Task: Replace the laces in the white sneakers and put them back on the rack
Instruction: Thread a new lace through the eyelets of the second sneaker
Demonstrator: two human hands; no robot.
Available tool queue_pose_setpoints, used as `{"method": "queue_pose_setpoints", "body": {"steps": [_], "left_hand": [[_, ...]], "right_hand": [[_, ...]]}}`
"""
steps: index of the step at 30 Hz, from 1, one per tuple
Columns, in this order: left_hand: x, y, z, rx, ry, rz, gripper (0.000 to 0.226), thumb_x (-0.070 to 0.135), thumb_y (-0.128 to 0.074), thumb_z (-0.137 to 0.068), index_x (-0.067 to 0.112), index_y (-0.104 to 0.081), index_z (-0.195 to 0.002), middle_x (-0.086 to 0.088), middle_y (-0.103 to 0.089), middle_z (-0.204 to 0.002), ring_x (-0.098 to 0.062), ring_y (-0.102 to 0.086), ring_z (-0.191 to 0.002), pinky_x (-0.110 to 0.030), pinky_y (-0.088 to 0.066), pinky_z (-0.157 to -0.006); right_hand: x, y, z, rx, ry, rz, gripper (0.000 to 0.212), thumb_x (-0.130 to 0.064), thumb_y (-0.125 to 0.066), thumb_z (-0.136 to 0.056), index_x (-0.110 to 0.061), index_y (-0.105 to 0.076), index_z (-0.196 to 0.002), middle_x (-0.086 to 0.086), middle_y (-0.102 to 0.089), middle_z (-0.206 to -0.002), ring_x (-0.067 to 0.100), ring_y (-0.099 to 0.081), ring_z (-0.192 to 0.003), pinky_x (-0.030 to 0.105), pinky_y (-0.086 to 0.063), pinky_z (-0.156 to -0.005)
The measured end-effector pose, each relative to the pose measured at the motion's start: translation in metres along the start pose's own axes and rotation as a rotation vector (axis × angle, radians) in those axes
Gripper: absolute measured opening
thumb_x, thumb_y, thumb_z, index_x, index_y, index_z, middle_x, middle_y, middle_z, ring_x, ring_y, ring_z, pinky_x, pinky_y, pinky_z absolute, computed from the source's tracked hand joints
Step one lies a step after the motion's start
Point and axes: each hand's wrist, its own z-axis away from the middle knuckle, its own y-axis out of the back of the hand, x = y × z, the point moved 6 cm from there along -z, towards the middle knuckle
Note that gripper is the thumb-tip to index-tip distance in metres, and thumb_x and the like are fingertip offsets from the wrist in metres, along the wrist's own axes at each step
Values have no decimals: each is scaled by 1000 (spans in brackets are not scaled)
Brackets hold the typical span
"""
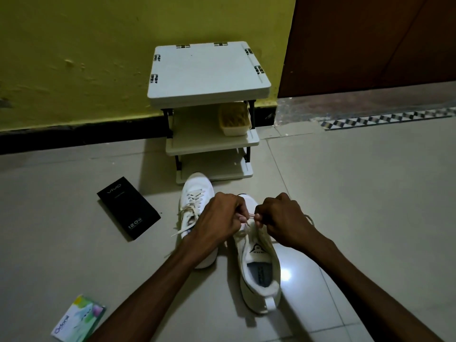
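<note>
— Where the two hands meet, we log a thin cream lace [249, 216], flat and woven, drawn short between them. On the left hand [219, 218] the fingers are curled, thumb and fingertips pinching the lace. On the right hand [283, 218] we note the same pinch from the other side.

— Agreed. Directly under both hands lies the near sneaker [259, 267]: white, smooth upper, padded collar, pull loop at the heel. Its heel points back toward the wrists; knuckles hide the toe.

— We put the second sneaker [196, 193] just left of the left hand, partly under that wrist. It is laced, with loose ends trailing leftward.

— Beyond the knuckles stands the rack [209, 95]: pale plastic shelves, square with rounded corners, on dark posts. A yellowish oblong tub [234, 119] sits on the middle shelf.

— Left of the left hand, apart from it, a matte black box [128, 208] lies flat on glossy floor tiles [357, 193]. Beside the left forearm we see a green-and-white carton [79, 319].
</note>
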Motion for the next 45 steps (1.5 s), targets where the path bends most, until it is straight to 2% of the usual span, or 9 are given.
{"method": "queue_pose_setpoints", "body": {"steps": [3,10,14,18,22,28,36,40,45], "left_hand": [[-20,22,-2,127,50,12,25,-6,-60,-71,16,-73,-71,7,-69,-67,0,-66,-65,-9,-49,-61],[-55,52,-7,290,190,-101,20,4,-73,-73,23,-69,-65,15,-64,-62,4,-59,-59,-4,-38,-55],[-54,38,-5,273,213,-133,21,6,-68,-78,25,-67,-68,5,-68,-73,-13,-63,-72,-25,-48,-68],[-41,25,-6,236,121,-331,19,3,-70,-76,21,-67,-80,-8,-62,-98,-27,-58,-95,-36,-49,-80],[-14,2,-13,103,-33,-45,18,3,-78,-72,17,-71,-82,4,-62,-104,-9,-58,-92,-26,-46,-82],[6,-25,-13,43,-145,27,17,15,-77,-67,28,-68,-73,7,-68,-90,-15,-58,-91,-39,-48,-82],[4,-23,-11,36,-82,10,20,4,-68,-70,22,-76,-74,9,-68,-74,-2,-61,-68,-14,-47,-66],[-18,0,-16,157,-12,46,21,1,-65,-70,20,-75,-73,10,-68,-69,-2,-65,-67,-21,-54,-66],[-28,12,-14,198,39,14,16,3,-71,-77,18,-75,-74,14,-64,-65,-2,-65,-65,-8,-46,-61]], "right_hand": [[26,-5,2,23,-82,45,19,-27,-50,-94,-33,-50,-76,-9,-58,-91,22,-44,-98,32,-32,-71],[98,-33,21,39,-311,213,14,-27,-50,-91,-28,-63,-84,-5,-57,-90,28,-48,-97,32,-32,-69],[115,-40,26,39,-369,187,16,-27,-52,-90,-29,-59,-77,-8,-47,-83,26,-47,-96,33,-32,-70],[96,-33,18,75,-280,78,12,-26,-57,-90,-26,-65,-80,-4,-58,-91,27,-46,-93,32,-35,-68],[61,-22,7,111,-114,2,18,-25,-54,-87,-28,-59,-70,-7,-57,-85,25,-46,-83,35,-40,-65],[22,-6,2,81,-25,-32,19,-18,-50,-87,-23,-64,-76,-4,-60,-87,25,-46,-86,41,-43,-71],[18,-6,3,-30,-60,-50,22,-13,-49,-91,-30,-56,-79,-9,-49,-89,23,-43,-98,36,-38,-73],[36,-7,5,1,-125,38,25,-16,-52,-90,-35,-49,-74,-15,-45,-86,20,-42,-95,31,-28,-67],[54,-12,12,23,-231,-50,30,-7,-53,-85,-31,-51,-67,-14,-55,-73,20,-48,-88,30,-34,-63]]}}
